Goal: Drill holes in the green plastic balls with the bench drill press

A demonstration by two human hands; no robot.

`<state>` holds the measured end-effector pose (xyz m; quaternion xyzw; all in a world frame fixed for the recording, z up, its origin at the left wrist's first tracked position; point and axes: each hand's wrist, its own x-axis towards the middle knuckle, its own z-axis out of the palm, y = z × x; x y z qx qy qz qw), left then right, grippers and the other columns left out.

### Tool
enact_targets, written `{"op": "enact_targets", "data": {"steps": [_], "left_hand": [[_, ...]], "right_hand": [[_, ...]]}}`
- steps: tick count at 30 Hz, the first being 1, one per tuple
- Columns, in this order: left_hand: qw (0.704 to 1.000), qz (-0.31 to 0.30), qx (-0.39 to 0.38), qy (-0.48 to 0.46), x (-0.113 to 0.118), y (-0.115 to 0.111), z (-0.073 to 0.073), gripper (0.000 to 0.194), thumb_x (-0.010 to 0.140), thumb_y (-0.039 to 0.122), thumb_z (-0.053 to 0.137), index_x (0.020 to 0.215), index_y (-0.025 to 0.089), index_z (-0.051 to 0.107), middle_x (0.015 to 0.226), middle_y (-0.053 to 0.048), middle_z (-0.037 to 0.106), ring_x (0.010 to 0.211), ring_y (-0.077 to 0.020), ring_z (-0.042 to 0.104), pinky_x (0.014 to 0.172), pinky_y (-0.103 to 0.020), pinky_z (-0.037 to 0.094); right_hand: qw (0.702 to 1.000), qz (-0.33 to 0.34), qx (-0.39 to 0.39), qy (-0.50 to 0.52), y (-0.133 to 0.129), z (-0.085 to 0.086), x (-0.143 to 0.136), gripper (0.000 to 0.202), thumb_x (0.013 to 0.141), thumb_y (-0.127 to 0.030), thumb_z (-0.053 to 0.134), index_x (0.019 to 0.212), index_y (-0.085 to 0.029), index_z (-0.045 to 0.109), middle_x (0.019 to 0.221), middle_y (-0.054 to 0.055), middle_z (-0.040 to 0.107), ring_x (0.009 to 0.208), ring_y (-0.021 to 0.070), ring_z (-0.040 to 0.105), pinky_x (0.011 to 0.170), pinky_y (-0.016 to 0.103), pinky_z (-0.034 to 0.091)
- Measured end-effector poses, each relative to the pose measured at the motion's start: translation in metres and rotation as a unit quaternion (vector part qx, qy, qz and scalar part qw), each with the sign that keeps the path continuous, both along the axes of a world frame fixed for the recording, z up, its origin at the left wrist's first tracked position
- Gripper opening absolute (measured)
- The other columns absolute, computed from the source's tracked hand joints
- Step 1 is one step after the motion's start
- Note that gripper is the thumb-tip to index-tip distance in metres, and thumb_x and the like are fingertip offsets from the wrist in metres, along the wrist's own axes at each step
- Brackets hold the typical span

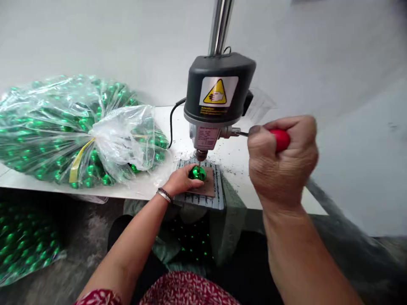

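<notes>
A shiny green ball (pixel 200 173) sits under the chuck (pixel 201 155) of a dark drill press (pixel 219 70). My left hand (pixel 182 182) is closed around the ball's left and near side, pressing it on a brown board (pixel 208 186) that lies on the grey slotted base (pixel 218 202). The drill bit reaches down to the ball's top; whether it has entered the ball I cannot tell. My right hand (pixel 282 163) is wrapped round the red knob (pixel 281 140) of the press's feed lever, right of the drill head.
A tied clear plastic bag (pixel 124 135) full of green balls fills the table's left side. Another bag of green balls (pixel 25 241) stands on the floor at lower left. More green balls (pixel 192 241) lie below the table edge. Dark shavings dot the white table (pixel 248 186); a cable runs behind.
</notes>
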<state>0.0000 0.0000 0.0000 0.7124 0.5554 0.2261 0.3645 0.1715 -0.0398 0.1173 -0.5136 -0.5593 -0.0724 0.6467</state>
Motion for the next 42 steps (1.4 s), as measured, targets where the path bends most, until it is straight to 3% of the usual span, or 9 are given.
{"op": "enact_targets", "data": {"steps": [12, 25, 29, 31, 34, 38, 42], "left_hand": [[1.0, 0.013, 0.01, -0.008, -0.002, -0.004, -0.005, 0.056, 0.07, 0.037, 0.076, 0.123, 0.023, 0.065, 0.106, 0.0, 0.073, 0.099, -0.0227, 0.067, 0.091, -0.033, 0.051], [1.0, 0.026, 0.016, -0.002, -0.001, -0.004, -0.01, 0.07, 0.07, 0.036, 0.079, 0.136, 0.021, 0.059, 0.129, -0.007, 0.069, 0.118, -0.0282, 0.064, 0.104, -0.038, 0.048], [1.0, 0.023, 0.017, -0.008, -0.001, -0.003, -0.011, 0.066, 0.069, 0.036, 0.079, 0.132, 0.022, 0.061, 0.127, -0.006, 0.07, 0.116, -0.0278, 0.064, 0.103, -0.038, 0.048], [0.999, 0.028, 0.017, -0.007, 0.0, -0.004, -0.011, 0.065, 0.069, 0.036, 0.079, 0.131, 0.023, 0.062, 0.125, -0.005, 0.071, 0.114, -0.0276, 0.065, 0.102, -0.037, 0.048], [0.999, 0.041, 0.016, -0.007, 0.002, -0.006, -0.01, 0.063, 0.069, 0.035, 0.079, 0.128, 0.021, 0.062, 0.119, -0.006, 0.072, 0.109, -0.0272, 0.066, 0.097, -0.037, 0.05], [0.997, 0.058, 0.02, -0.053, 0.002, -0.016, -0.008, 0.054, 0.069, 0.031, 0.078, 0.12, 0.018, 0.064, 0.108, -0.004, 0.073, 0.098, -0.023, 0.067, 0.09, -0.034, 0.052], [0.995, 0.027, 0.035, -0.086, -0.007, -0.036, -0.005, 0.061, 0.066, 0.024, 0.08, 0.124, 0.016, 0.063, 0.12, -0.009, 0.07, 0.11, -0.0251, 0.063, 0.101, -0.038, 0.048]], "right_hand": [[1.0, -0.017, 0.006, -0.003, -0.007, -0.012, -0.002, 0.018, 0.085, -0.037, 0.054, 0.079, -0.021, 0.048, 0.069, -0.003, 0.051, 0.06, 0.0072, 0.045, 0.057, 0.022, 0.04], [0.998, -0.018, 0.052, 0.021, -0.008, -0.045, -0.005, 0.02, 0.086, -0.038, 0.057, 0.081, -0.019, 0.052, 0.072, -0.001, 0.054, 0.063, 0.007, 0.05, 0.061, 0.023, 0.042], [0.998, -0.003, 0.054, 0.021, -0.012, -0.055, -0.007, 0.022, 0.086, -0.038, 0.057, 0.079, -0.018, 0.05, 0.068, -0.002, 0.052, 0.06, 0.0066, 0.047, 0.058, 0.022, 0.04], [0.998, -0.005, 0.056, 0.031, -0.01, -0.045, -0.007, 0.023, 0.086, -0.039, 0.055, 0.079, -0.018, 0.05, 0.068, -0.002, 0.053, 0.06, 0.0065, 0.047, 0.057, 0.022, 0.039], [0.999, 0.005, 0.018, 0.049, 0.003, -0.006, -0.003, 0.024, 0.083, -0.041, 0.056, 0.078, -0.017, 0.051, 0.07, -0.002, 0.054, 0.06, 0.0057, 0.044, 0.056, 0.023, 0.036], [0.985, 0.037, -0.153, 0.077, 0.026, 0.05, 0.003, 0.023, 0.084, -0.036, 0.061, 0.077, -0.015, 0.053, 0.064, -0.006, 0.046, 0.058, 0.003, 0.034, 0.058, 0.022, 0.031], [0.979, 0.014, -0.185, 0.085, 0.034, 0.064, 0.003, 0.022, 0.086, -0.03, 0.061, 0.075, -0.015, 0.051, 0.063, -0.008, 0.043, 0.06, 0.0026, 0.034, 0.064, 0.023, 0.031]]}}
